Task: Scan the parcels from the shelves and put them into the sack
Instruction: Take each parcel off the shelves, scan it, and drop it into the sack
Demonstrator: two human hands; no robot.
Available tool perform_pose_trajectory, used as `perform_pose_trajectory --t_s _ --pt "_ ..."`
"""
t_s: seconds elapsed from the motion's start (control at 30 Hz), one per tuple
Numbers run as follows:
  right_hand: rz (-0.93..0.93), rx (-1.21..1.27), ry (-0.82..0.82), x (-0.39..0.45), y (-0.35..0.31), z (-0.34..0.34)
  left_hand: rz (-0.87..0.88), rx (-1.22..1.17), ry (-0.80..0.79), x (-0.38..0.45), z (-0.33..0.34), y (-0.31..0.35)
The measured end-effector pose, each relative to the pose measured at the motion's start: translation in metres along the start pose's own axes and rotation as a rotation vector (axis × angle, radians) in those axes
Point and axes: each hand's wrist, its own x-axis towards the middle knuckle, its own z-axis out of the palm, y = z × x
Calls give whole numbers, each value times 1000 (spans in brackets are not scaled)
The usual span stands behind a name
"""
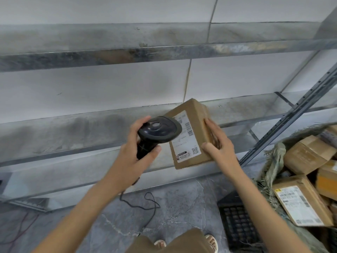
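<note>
While the cardboard parcel [189, 136] is held up at the middle of the frame, tilted, with its white label [186, 137] facing the person, the right hand [218, 145] grips its right edge, thumb on the label face and fingers wrapped round the side. The left hand [135, 150] is clenched round the handle of a black scanner [158, 130], whose head sits just in front of the label's upper left corner and covers part of it. Whether the scan has registered I cannot tell; no beam or light shows on the label. I would say this parcel is at the scanning step and has yet to go into the sack.

At the right edge of the frame the sack [273, 161], a coarse greenish woven one with a frayed mouth, stands open and already holds several brown boxes [306, 154], one with its label turned up [299, 205]. So a good share of the work looks done. Behind the hands the metal shelves [91, 132] run across the frame, and every stretch of them in view is bare; no other parcel shows on them. From here this could be one of the last, though shelving outside the frame may hold more.

Below, the scanner's cable [149, 203] trails loosely over the grey stone floor [175, 207], and a dark slotted crate [237, 225] lies beside the sack at lower right. The person's sandalled feet [211, 241] show at the bottom edge.
</note>
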Motion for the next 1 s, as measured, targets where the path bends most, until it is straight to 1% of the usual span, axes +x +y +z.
perform_pose_trajectory --t_s 0.07,0.13,0.2,0.33,0.67,0.83,1.0 --pt "25 -78 -134 9 -10 -14 97 131 -108 6 -20 4" --pt "43 -98 -216 14 -19 -21 167 227 -175 12 -32 6" --pt "53 -97 -251 17 -27 -25 207 270 -220 15 -38 5" --pt "60 -112 -240 19 -36 -27 238 273 -275 13 -42 3" --pt "71 -83 -251 8 -39 -22 244 218 -242 2 -34 -3" --pt "92 -47 -247 5 -34 -22 242 204 -196 -1 -32 -3" --pt "81 -30 -255 4 -33 -22 253 207 -198 -3 -31 0"
